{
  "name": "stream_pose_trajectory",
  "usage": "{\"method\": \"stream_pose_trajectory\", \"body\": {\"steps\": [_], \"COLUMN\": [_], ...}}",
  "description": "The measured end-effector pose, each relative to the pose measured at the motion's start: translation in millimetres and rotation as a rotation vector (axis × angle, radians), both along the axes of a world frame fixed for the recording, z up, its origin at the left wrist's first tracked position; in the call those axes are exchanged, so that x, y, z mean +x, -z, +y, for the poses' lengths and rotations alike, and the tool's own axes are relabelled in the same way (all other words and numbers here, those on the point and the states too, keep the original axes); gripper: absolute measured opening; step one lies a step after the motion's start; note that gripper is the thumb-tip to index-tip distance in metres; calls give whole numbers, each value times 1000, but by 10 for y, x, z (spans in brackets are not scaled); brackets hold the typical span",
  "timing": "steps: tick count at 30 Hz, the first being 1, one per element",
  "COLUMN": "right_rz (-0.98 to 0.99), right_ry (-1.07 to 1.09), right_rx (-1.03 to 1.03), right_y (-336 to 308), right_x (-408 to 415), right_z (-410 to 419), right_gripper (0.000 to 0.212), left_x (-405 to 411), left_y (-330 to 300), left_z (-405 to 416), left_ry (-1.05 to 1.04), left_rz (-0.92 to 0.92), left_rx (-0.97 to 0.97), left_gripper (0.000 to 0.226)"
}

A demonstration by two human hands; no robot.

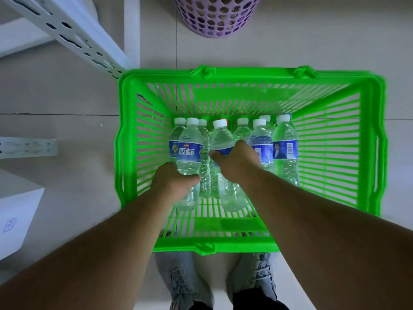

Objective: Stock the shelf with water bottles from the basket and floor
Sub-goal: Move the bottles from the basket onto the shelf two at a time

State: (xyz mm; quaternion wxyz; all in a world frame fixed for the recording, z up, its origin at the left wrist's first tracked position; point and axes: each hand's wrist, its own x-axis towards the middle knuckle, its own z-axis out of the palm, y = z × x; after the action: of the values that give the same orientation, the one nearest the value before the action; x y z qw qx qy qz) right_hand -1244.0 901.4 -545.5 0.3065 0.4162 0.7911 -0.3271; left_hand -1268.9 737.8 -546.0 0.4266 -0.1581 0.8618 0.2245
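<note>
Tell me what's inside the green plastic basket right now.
The green plastic basket holds about eight clear water bottles with white caps. The left hand and right hand each grip one. Bottles behind them are partly hidden.

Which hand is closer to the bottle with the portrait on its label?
Right. The right hand grips a bottle just left of the portrait bottle; the left hand holds another farther left.
</note>
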Motion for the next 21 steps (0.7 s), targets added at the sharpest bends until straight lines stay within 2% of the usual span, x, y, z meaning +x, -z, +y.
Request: {"method": "stream_pose_trajectory", "body": {"steps": [3,8,13,21], "right_rz": [52,200,360,596], "right_ry": [72,107,83,82], "right_rx": [-4,-58,-72,-34], "right_y": [-261,-1176,-2620,-5241], "right_x": [17,-62,-184,-20], "right_z": [92,181,245,323], "right_gripper": [64,61,63,41], "left_x": [43,48,-67,-69], "left_y": [-303,-1194,-2481,-4882], "left_z": [-68,-110,-107,-266], "left_ry": [-51,-102,-124,-61], "left_rz": [2,86,183,314], "left_rx": [60,221,330,490], "left_gripper": [52,49,26,26]}}
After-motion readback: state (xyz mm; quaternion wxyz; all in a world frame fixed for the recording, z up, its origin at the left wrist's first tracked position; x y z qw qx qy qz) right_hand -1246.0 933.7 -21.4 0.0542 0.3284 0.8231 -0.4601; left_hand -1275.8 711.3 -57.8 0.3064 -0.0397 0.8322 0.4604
